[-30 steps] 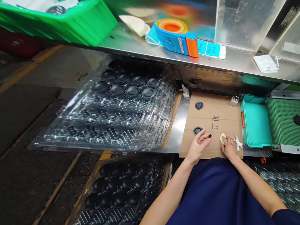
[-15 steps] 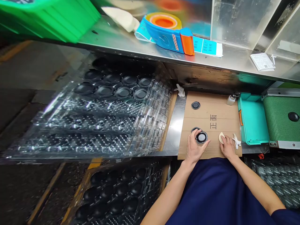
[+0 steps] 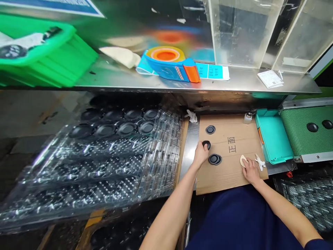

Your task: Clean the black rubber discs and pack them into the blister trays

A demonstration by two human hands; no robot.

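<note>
My left hand (image 3: 201, 154) is closed on a black round plastic part (image 3: 206, 144) by the left edge of a cardboard sheet (image 3: 221, 184). Just nearer to me, a black ring-shaped part (image 3: 213, 159) overlaps another similar one on the cardboard. Farther back lies a single black ring-shaped part (image 3: 210, 129). Over at the right, my right hand (image 3: 251, 171) rests on the cardboard with its fingers closed on a small cream-coloured pad (image 3: 243, 160). A crumpled white cloth or glove piece (image 3: 260, 162) lies beside that hand.
Stacked clear trays of black parts (image 3: 125, 128) stand at the left. Behind the cardboard are a small pump bottle (image 3: 248, 118) and a steel shelf (image 3: 234, 85) with a tape dispenser (image 3: 169, 64). To the right sit a teal bin (image 3: 275, 139) and a green conveyor (image 3: 304, 139) carrying black parts.
The part my left hand held was put down overlapping another on the cardboard. That hand has moved left and back and holds another black part. My right hand stays on the pad. The view has tilted up.
</note>
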